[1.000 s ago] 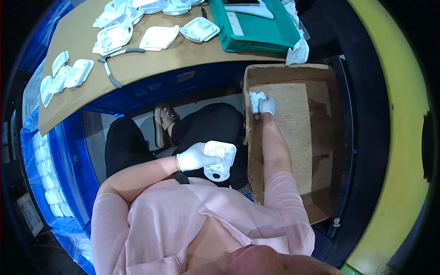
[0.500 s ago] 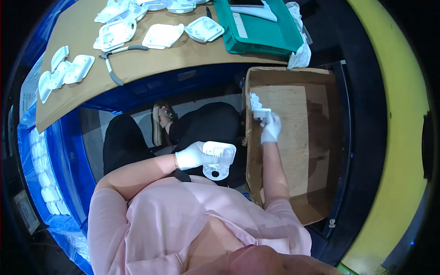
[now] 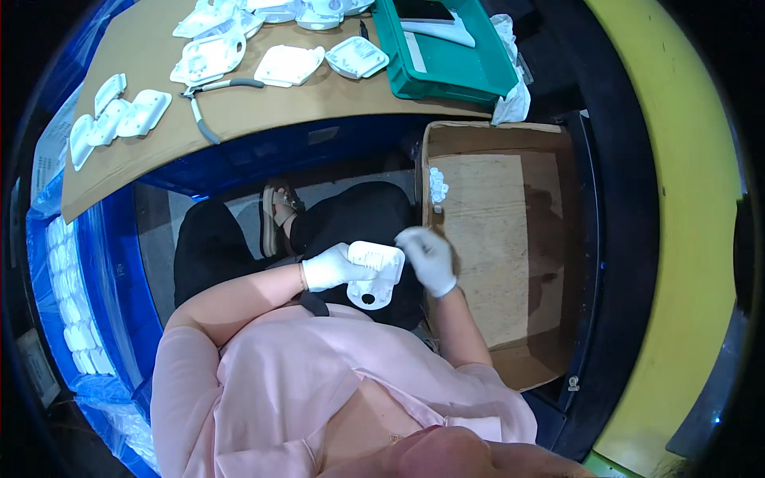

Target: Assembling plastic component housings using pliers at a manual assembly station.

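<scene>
My left hand, in a white glove, grips the edge of a white plastic housing. The housing is rounded, with a dark round hole at its lower end, and I hold it over my lap. Just right of its upper corner is my gloved right hand, between the housing and the cardboard box. Motion blurs the right fingers, and whether anything is between them cannot be seen. Inside the box, against its left wall, lies a small cluster of white pieces.
Ahead is a cardboard-topped table bearing several white housings, grey-handled cutting pliers and a green tray with a dark flat device. At left, a blue crate lined with plastic holds stacked white parts.
My right hand has come out of the box, back toward the housing, and the small white piece it held has been let go. My left hand still holds the housing, almost unmoved.
</scene>
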`<action>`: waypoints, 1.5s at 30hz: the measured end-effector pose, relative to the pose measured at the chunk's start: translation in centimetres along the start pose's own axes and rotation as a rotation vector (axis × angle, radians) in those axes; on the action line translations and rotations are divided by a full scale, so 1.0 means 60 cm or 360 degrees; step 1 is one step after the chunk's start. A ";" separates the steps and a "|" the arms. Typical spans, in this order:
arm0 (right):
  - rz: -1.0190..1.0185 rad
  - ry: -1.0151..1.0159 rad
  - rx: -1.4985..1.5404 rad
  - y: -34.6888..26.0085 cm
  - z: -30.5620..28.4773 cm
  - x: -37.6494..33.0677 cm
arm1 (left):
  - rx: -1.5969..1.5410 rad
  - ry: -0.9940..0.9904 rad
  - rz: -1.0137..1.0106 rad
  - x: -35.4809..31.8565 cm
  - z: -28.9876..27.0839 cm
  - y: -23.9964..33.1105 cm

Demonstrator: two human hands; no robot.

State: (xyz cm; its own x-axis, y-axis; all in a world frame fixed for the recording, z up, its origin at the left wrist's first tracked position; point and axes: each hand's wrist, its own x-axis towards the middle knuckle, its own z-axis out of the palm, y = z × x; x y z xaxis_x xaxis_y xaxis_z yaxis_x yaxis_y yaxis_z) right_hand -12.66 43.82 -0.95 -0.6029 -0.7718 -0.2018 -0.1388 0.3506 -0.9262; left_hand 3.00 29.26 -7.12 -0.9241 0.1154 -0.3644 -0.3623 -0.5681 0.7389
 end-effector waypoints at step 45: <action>-0.0324 -0.0296 -0.2055 0.300 -0.178 0.300 | -0.0193 0.0044 -0.0198 0.011 0.008 0.028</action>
State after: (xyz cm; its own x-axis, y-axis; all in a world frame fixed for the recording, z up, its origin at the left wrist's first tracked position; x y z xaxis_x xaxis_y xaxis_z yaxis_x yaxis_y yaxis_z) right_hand -34.38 41.89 -17.85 -0.3804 -0.8951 -0.2327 -0.9205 0.3907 0.0021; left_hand 1.71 28.80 -5.87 -0.8687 0.1695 -0.4655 -0.4549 -0.6450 0.6141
